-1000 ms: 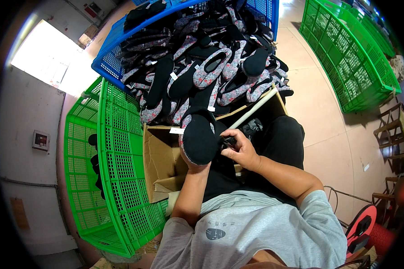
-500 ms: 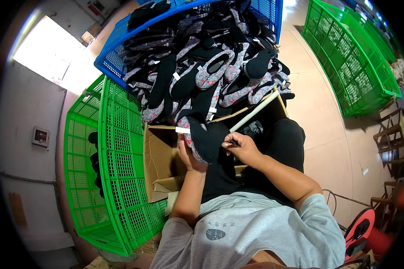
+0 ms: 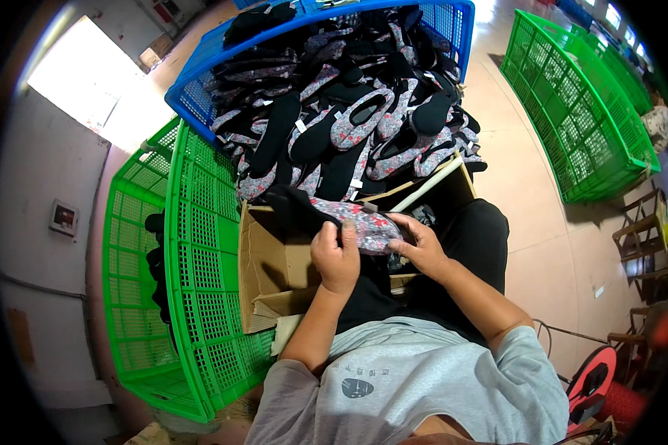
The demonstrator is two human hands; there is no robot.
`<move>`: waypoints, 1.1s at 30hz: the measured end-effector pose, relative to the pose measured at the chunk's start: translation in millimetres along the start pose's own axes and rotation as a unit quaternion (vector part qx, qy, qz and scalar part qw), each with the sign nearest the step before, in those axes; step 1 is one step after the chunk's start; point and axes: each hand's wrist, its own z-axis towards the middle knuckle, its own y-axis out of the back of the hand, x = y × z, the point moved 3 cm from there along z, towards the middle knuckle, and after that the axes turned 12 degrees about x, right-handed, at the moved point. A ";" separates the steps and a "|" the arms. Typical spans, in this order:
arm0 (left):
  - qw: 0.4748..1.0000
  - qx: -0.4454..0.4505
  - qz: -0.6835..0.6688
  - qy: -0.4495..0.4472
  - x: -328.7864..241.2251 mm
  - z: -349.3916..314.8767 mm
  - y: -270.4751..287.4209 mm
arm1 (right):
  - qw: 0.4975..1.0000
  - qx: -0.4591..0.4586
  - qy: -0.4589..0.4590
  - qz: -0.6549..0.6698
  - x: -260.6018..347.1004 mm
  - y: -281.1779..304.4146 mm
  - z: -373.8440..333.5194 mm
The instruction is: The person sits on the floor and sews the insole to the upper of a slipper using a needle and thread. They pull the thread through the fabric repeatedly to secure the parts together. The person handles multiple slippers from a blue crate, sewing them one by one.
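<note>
Between my two hands, above my lap, is a cloth slipper with a grey and red floral pattern and a black part toward the left. My left hand grips its left portion, thumb on top. At its right end my right hand pinches the floral fabric between thumb and fingers. Just beyond my hands lies a large heap of similar slippers, floral and black, some with small white tags. Fingers under the slipper are partly hidden.
The heap fills a blue plastic crate. An open cardboard box stands by my knees with a pale rod across it. Green crates stand on the left, another green crate at far right. A red reel is at lower right.
The slipper has turned from showing its black side upright to lying sideways, floral side showing. My right hand, formerly beside it, now grips its right end.
</note>
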 end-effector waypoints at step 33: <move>0.627 0.171 -0.680 0.339 -16.1 -48.3 -92.4 | 0.914 -0.179 0.038 -0.362 80.3 10.5 -43.5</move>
